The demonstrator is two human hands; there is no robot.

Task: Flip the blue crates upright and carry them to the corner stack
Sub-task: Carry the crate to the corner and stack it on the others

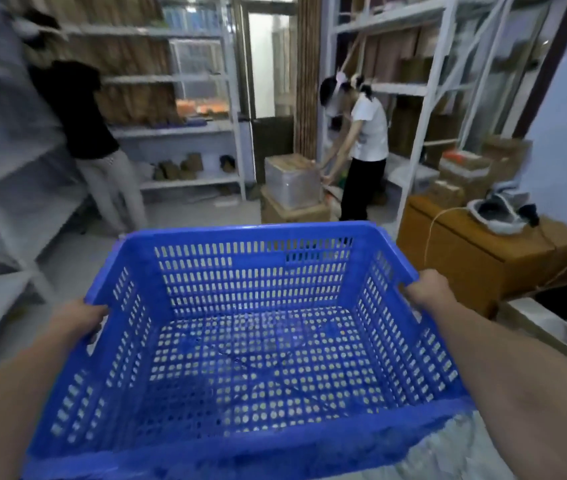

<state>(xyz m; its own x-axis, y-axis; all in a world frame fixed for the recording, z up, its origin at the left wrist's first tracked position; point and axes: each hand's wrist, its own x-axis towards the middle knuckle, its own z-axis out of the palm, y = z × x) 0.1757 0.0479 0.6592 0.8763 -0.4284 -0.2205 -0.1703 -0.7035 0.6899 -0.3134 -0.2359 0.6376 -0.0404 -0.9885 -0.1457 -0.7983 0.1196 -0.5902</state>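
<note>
A large blue perforated plastic crate point(251, 237) hangs upright in front of me, off the floor, its open top facing up and nothing inside it. My left hand point(79, 318) grips the crate's left rim, fingers curled over the edge. My right hand point(425, 289) grips the right rim the same way. The crate's near wall is blurred at the bottom of the view. No other blue crate and no stack of crates shows in this frame.
Two people stand ahead: one in black point(81, 112) at the left shelving point(178, 129), one in white point(368, 133) bending over a clear bin point(292, 181) on boxes. A wooden cabinet point(476, 258) stands right, white shelf units point(8, 202) at left.
</note>
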